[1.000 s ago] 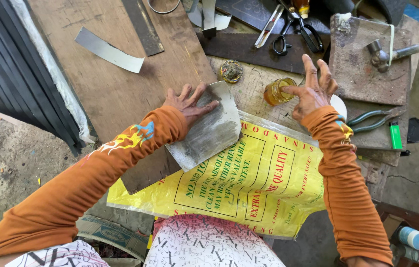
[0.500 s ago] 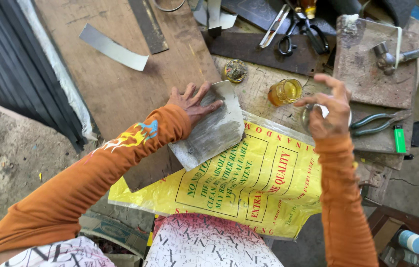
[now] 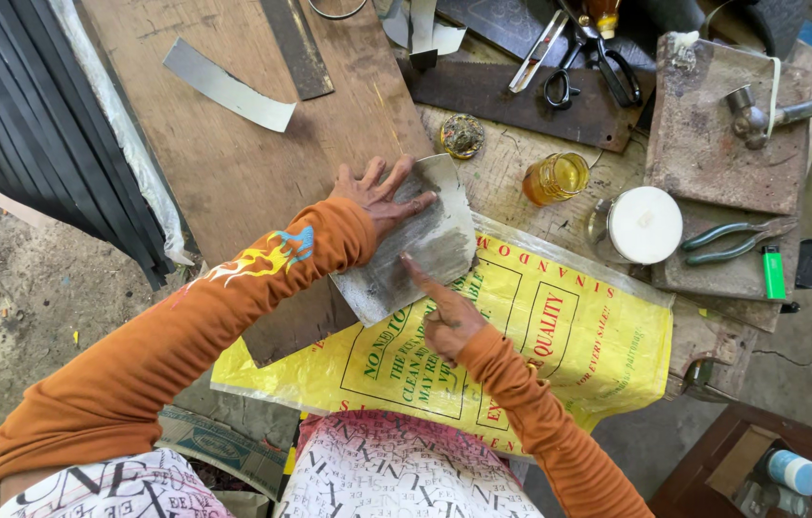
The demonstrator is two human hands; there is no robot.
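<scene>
Far left: a stack of dark metal strips lies on the ground beside a wooden board. On the board rest a curved grey metal strip and, beside it, a darker flat bar.

Centre left: the left hand, in an orange sleeve, lies flat with fingers spread on the upper part of a dull grey metal sheet, pressing it down. The sheet sits tilted, its upper end on the workbench and its lower edge overlapping a yellow printed sack. Hand and sheet keep the same position as in the earlier frames.

Centre: the right hand rests on the sack with the index finger extended, its tip touching the lower edge of the sheet; the other fingers are curled and hold nothing. One second earlier this hand was spread at the small glass of amber liquid; half a second earlier it was near the white-lidded jar. It has since come back to the sheet, and both containers now stand free above the sack.

Centre top: a small round tin lies near the sheet's upper corner; scissors lie on a dark metal plate.

Right: green-handled pliers and a green lighter lie just beside the jar, below a rusty slab that carries a hammer.
</scene>
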